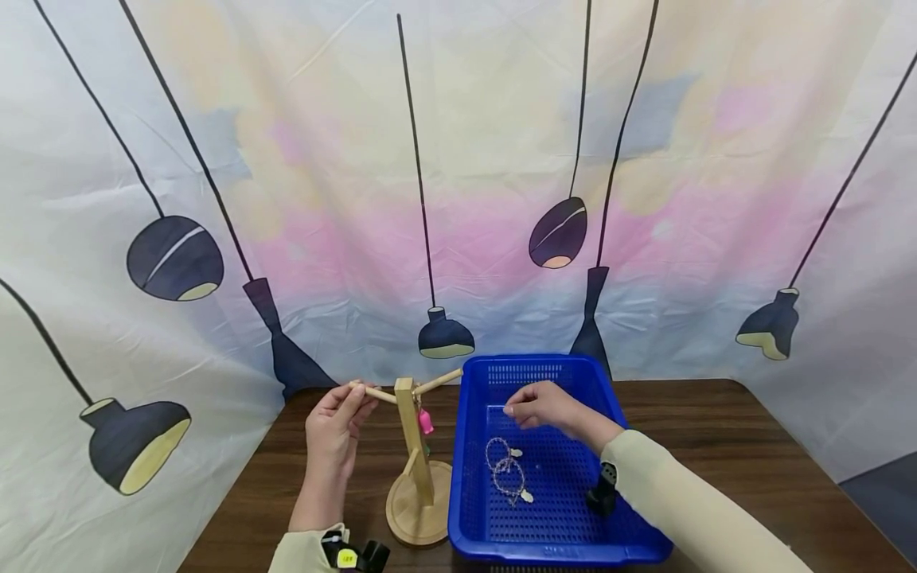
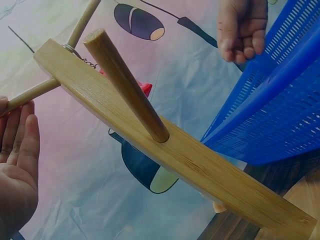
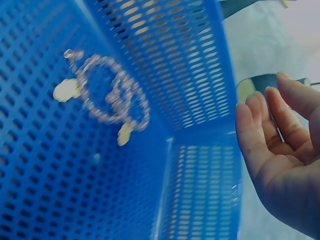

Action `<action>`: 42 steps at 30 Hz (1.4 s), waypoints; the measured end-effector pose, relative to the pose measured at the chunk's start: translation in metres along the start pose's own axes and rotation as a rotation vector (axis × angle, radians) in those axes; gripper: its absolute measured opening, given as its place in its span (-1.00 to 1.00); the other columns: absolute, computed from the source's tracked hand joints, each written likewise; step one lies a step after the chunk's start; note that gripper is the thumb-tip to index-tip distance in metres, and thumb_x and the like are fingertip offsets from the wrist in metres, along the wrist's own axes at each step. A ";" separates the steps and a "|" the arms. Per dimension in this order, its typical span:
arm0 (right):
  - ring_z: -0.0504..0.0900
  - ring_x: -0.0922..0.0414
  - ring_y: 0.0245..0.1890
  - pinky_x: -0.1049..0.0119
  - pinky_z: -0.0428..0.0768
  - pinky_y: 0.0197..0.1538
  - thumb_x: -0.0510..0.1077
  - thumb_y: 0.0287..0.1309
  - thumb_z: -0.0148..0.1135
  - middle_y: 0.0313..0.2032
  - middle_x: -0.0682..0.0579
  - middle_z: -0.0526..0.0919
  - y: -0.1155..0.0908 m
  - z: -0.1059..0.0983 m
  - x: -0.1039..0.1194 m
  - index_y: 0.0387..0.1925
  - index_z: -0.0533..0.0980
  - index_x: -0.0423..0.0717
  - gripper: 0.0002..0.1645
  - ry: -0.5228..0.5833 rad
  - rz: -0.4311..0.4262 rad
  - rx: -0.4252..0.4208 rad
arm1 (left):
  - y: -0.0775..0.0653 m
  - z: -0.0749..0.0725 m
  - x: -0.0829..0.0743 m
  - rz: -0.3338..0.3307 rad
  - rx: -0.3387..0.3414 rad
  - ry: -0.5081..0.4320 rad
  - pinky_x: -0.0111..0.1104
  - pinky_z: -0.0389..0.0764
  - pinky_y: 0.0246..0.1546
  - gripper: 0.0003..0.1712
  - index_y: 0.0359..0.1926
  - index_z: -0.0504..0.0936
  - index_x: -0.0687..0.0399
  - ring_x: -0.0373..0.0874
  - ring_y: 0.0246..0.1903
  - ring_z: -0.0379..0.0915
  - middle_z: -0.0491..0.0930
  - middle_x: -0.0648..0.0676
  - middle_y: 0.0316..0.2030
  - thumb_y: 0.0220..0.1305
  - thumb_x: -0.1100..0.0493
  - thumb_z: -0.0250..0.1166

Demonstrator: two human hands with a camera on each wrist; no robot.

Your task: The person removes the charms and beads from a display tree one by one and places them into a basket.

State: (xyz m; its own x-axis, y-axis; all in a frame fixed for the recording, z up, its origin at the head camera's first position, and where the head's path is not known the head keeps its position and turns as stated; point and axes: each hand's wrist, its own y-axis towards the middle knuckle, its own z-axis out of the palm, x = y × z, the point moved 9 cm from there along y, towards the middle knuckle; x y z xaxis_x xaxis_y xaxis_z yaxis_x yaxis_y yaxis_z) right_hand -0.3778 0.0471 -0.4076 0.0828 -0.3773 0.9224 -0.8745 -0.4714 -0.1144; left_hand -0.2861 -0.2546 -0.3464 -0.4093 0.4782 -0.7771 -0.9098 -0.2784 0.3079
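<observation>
A wooden stand [image 1: 407,422] with a round base and several side pegs stands left of the blue basket. My left hand [image 1: 331,438] pinches the outer end of its upper left peg [image 2: 37,94], thumb on top. From an upper peg hangs a pink charm [image 1: 426,422] on a keychain, partly hidden behind the post in the left wrist view. Over the basket is my right hand [image 1: 546,406], its fingers loosely bent with nothing between them. Below it, two beaded bracelets [image 3: 85,102] with pale charms lie overlapping on the basket floor.
The blue perforated basket [image 1: 456,485] takes up the middle of the dark wooden table [image 1: 709,446], its left wall close beside the stand's base. Behind the table hangs a cloth backdrop [image 1: 494,159] printed with lamps.
</observation>
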 end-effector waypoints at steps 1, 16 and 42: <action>0.72 0.18 -0.14 0.03 0.77 0.13 -0.15 0.39 0.28 -0.09 -0.13 0.72 -0.001 -0.001 0.003 0.04 0.65 -0.29 -0.68 0.007 -0.004 -0.006 | 0.000 0.000 0.000 0.001 0.000 -0.001 -0.52 0.78 -0.21 -0.70 -0.31 0.78 0.04 -0.31 -0.32 0.78 0.82 -0.05 -0.38 0.42 0.44 0.22; 0.70 0.07 0.07 0.00 0.71 0.26 -0.08 0.42 0.26 0.17 -0.31 0.60 -0.019 0.010 0.061 0.20 0.53 -0.37 -0.51 0.104 -0.174 0.035 | 0.000 0.002 -0.002 0.011 0.002 -0.006 -0.53 0.78 -0.22 -0.69 -0.31 0.79 0.04 -0.32 -0.32 0.78 0.82 -0.06 -0.37 0.42 0.45 0.20; 0.70 0.27 -0.18 0.23 0.77 0.14 -0.25 0.40 0.22 -0.24 0.23 0.69 -0.016 0.034 0.110 0.22 0.50 -0.47 -0.54 0.356 -0.283 0.004 | 0.000 0.000 0.000 -0.008 -0.020 0.024 -0.53 0.78 -0.21 -0.70 -0.30 0.78 0.02 -0.33 -0.31 0.77 0.82 -0.07 -0.38 0.43 0.44 0.21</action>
State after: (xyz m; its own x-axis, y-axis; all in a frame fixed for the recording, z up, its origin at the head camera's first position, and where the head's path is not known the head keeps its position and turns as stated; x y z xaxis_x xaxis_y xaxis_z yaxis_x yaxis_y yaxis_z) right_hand -0.3380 -0.0142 -0.3170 0.1478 0.0643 0.9869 -0.8391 -0.5200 0.1595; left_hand -0.2855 -0.2549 -0.3466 -0.3998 0.4604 -0.7926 -0.9114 -0.2916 0.2903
